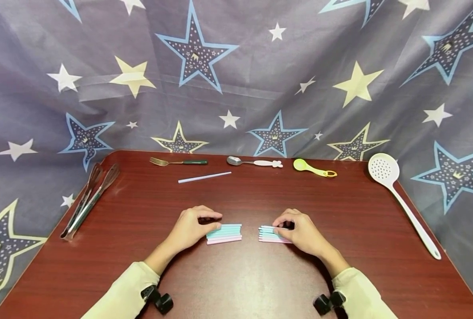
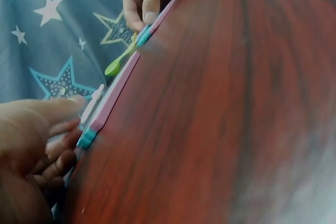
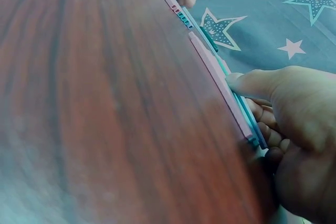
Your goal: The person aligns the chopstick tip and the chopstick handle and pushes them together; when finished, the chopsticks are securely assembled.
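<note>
In the middle of the tabletop (image 1: 244, 199), the left hand (image 1: 189, 230) is loosely parted at the left pastel sticks (image 1: 225, 235); the right hand (image 1: 303, 231) pinches the right pastel sticks (image 1: 266, 235). Probably they are light, stiff, slippery; better hold across outer ends.

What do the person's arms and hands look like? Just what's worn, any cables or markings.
Left hand and right hand are bare: no gloves or rings visible. Pale cream long sleeves, plain where visible, end short of the hands. A small, blocky black wrist camera sits near each cuff. Can't make out any cables.
</note>
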Demonstrator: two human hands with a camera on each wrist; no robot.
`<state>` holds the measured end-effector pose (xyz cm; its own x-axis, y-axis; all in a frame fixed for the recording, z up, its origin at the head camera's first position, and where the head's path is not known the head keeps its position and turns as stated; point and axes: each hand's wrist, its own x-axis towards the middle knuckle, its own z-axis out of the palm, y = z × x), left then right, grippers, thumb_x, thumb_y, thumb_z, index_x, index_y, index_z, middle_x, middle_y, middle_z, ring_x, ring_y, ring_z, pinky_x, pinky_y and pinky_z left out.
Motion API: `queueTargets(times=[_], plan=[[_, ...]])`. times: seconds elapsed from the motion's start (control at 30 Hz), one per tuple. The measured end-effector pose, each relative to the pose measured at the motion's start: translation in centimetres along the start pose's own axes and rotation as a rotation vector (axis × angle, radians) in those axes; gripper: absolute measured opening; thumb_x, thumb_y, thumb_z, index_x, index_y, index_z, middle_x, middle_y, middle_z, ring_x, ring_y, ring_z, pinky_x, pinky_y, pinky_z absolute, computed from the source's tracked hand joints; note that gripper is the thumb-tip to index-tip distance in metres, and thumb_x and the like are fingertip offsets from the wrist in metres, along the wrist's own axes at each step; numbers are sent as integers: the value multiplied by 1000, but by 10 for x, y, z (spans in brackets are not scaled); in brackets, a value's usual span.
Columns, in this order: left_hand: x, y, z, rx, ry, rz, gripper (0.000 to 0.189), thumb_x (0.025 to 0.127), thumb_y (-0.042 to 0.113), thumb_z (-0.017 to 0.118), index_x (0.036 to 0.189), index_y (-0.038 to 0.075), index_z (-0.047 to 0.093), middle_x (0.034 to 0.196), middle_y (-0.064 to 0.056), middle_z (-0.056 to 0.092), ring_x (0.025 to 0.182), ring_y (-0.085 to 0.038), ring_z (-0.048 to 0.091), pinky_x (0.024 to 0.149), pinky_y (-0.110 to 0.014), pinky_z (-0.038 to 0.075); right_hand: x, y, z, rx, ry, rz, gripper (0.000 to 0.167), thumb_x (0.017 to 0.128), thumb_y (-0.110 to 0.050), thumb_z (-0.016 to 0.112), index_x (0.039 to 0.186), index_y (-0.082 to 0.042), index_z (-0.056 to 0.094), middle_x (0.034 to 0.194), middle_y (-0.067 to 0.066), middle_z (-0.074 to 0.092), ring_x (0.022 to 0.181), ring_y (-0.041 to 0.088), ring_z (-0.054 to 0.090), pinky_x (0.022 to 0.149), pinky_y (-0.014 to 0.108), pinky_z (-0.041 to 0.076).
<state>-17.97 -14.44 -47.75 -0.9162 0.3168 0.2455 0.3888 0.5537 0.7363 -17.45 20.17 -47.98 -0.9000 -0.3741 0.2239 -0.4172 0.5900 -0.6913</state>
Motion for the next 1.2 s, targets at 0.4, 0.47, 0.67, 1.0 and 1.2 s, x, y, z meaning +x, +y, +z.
queueTargets(times=[0.4, 0.47, 0.67, 1.0, 1.2], plan=[[-5, 4, 8, 85, -22, -32, 12, 83, 25, 87, 94, 27, 85, 89, 15, 70, 89, -8, 59, 75, -24, 47, -2, 1, 3, -11, 19, -17, 17, 83, -8, 82, 88, -23, 77, 83, -15, 64, 83, 7, 59, 76, 24, 49], [-4, 5, 8, 87, -24, -44, 11, 82, 24, 87, 93, 26, 85, 88, 15, 70, 86, -7, 57, 73, -24, 45, -2, 1, 3, -14, 22, -19, 17, 83, -8, 82, 87, -23, 77, 82, -15, 64, 83, 7, 59, 76, 24, 49], [1, 10, 9, 98, -32, -91, 10, 80, 24, 88, 88, 29, 84, 85, 13, 71, 79, -8, 53, 70, -25, 41, -2, -1, 2, -15, 18, -19, 16, 83, -9, 83, 88, -23, 77, 83, -15, 64, 84, 6, 59, 76, 24, 49], [4, 12, 9, 82, -20, -123, 8, 81, 24, 87, 84, 31, 82, 85, 14, 73, 88, -11, 60, 79, -29, 45, -1, -1, 2, -16, 21, -31, 16, 84, -8, 82, 88, -23, 77, 84, -14, 65, 84, 8, 59, 76, 25, 49], [4, 12, 8, 78, -13, -99, 7, 82, 24, 87, 84, 29, 83, 85, 13, 73, 85, -10, 60, 76, -27, 45, -2, -1, 0, 0, 31, -32, 16, 85, -6, 81, 89, -21, 77, 85, -12, 65, 83, 7, 60, 76, 25, 50]])
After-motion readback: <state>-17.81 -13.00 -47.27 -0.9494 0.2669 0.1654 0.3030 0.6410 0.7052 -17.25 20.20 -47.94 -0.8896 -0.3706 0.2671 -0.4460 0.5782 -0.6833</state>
